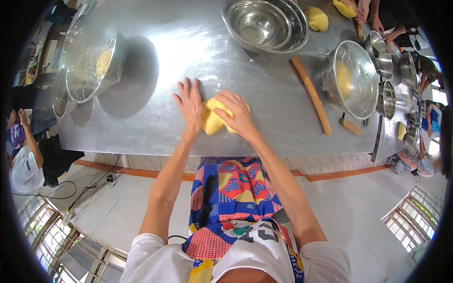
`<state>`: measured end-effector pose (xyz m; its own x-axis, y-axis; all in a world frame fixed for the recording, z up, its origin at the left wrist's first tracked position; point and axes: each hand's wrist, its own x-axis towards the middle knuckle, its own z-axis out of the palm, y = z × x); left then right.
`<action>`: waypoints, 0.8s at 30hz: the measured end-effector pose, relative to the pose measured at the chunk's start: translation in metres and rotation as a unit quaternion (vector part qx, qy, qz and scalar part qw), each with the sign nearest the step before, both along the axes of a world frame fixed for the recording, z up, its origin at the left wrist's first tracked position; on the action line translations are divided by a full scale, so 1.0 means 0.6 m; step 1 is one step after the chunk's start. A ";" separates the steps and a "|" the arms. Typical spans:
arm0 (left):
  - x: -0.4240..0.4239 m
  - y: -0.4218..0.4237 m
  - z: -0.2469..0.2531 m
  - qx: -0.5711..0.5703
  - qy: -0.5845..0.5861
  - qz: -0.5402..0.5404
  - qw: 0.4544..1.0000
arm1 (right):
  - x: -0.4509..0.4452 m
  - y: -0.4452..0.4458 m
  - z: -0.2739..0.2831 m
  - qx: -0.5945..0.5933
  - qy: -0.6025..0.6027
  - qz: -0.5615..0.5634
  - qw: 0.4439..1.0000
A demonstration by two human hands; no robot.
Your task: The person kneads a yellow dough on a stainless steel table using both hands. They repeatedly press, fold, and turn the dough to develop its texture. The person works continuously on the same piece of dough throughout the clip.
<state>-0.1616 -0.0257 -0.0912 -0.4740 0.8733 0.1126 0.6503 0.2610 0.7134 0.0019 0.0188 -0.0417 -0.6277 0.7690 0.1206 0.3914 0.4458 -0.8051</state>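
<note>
A lump of yellow dough [211, 122] lies near the front edge of the steel table [170, 138]. My right hand [234, 112] rests over its right part, fingers curled onto the dough and thumb reaching across it. Flat and slightly blurred, my left hand [190, 106] is at the dough's left side with its fingers apart, pointing to the far side of the table. The side of this hand meets the dough's edge. Part of the dough is hidden under my right hand.
A wooden rolling pin [312, 95] and a wooden-handled tool [350, 126] lie to the right. Film-covered steel bowls with yellow dough stand left [92, 67] and right [355, 79]. Nested steel bowls [262, 26] sit at the back. Another person's hands [362, 10] touch dough at far right.
</note>
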 end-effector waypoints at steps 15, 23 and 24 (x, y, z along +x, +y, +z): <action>0.196 0.066 0.073 -0.014 0.172 -0.152 0.973 | 0.075 0.008 -0.046 -0.237 0.284 -0.228 0.901; 0.166 0.098 0.065 -0.021 0.209 -0.207 0.956 | 0.082 0.020 -0.014 -0.236 0.251 -0.147 0.927; 0.166 0.100 0.064 -0.019 0.211 -0.209 0.955 | 0.087 0.015 -0.005 -0.218 0.221 -0.156 0.938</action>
